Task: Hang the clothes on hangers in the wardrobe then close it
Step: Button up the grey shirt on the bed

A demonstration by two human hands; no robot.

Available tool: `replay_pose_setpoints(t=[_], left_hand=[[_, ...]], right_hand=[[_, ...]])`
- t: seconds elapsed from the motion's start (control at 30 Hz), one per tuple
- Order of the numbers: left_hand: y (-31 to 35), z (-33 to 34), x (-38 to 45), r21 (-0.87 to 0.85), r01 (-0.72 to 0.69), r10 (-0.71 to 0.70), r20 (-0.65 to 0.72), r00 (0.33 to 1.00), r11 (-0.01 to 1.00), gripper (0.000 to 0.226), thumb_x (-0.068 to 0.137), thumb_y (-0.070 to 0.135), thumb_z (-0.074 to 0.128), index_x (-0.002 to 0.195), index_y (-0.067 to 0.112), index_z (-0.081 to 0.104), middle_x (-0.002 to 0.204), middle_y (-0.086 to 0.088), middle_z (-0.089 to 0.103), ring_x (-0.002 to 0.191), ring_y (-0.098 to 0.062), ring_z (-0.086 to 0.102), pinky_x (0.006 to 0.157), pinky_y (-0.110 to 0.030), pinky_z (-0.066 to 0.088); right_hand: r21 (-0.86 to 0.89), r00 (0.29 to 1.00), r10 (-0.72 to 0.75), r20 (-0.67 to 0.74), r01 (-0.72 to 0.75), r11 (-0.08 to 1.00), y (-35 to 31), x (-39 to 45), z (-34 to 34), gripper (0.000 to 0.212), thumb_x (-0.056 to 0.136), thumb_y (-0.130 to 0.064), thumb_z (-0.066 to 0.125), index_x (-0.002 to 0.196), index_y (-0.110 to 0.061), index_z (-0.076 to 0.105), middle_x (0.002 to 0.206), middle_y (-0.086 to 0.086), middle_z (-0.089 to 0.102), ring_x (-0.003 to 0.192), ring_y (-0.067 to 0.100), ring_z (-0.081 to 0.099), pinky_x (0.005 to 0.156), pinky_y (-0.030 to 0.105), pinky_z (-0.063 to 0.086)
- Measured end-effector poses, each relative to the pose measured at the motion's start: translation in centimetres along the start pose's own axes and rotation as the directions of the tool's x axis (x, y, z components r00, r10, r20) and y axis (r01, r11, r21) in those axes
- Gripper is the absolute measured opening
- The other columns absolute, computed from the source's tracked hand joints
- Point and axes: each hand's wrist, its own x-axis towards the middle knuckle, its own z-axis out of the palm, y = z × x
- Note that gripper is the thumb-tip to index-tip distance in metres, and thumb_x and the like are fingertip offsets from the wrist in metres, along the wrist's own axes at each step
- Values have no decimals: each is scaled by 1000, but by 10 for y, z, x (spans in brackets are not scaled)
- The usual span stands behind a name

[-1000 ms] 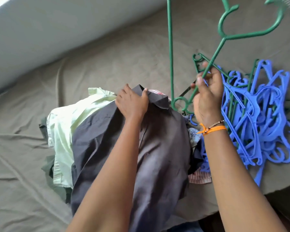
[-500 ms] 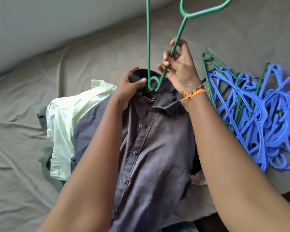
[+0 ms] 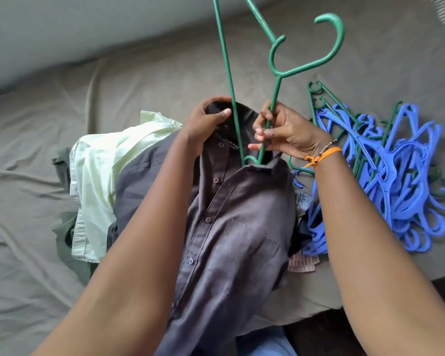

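The green plastic hanger [image 3: 272, 98] has been sinking into the collar of the dark grey button shirt [image 3: 231, 227] lying on the bed; right hand [image 3: 285, 132] is pinching its arm, left hand [image 3: 206, 122] gripping the collar. The hanger end is risking snagging fabric.

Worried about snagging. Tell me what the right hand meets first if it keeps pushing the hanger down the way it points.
Most likely the grey shirt: the green hanger gripped by the right hand already has its end inside the collar.
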Motion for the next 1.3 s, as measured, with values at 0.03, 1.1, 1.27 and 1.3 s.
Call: replay_pose_setpoints(t=[0.03, 1.1, 1.27, 1.3], left_hand=[[0, 1, 0, 44, -48, 49, -33, 998, 998, 19, 90, -1, 57, 92, 18, 61, 84, -1, 63, 68, -3, 59, 67, -17, 51], [62, -29, -40, 271, -340, 375, -85, 923, 900, 28, 92, -3, 50, 105, 14, 69, 96, 0, 66, 78, 5, 59, 73, -10, 44], [72, -41, -44, 207, -154, 196, -202, 960, 966, 15, 86, -1, 63, 89, 9, 71, 74, 1, 67, 65, -8, 61, 60, -14, 49], [75, -48, -47, 146, -112, 139, -194, 971, 983, 15, 87, -3, 60, 88, 8, 71, 66, 2, 66, 60, -7, 61, 56, -14, 49]], right_hand=[[-14, 998, -1, -70, 0, 1000, 1, -1, -2, 42, 83, 24, 37, 83, -18, 36, 74, 0, 53, 66, 10, 56, 85, 45, 53], [4, 705, -191, -684, 265, 964, -24, -22, 17, 23, 101, -27, 37, 82, -19, 47, 46, -10, 32, 38, 5, 24, 44, 21, 19], [-194, 748, -251, -614, 165, 967, -16, -49, 23, 22, 98, -8, 44, 79, -18, 46, 44, -14, 42, 41, 1, 36, 43, 16, 29], [-260, 730, -277, -624, 140, 955, -15, -54, 23, 23, 97, -5, 45, 78, -17, 47, 43, -13, 44, 41, 0, 38, 44, 14, 33]])
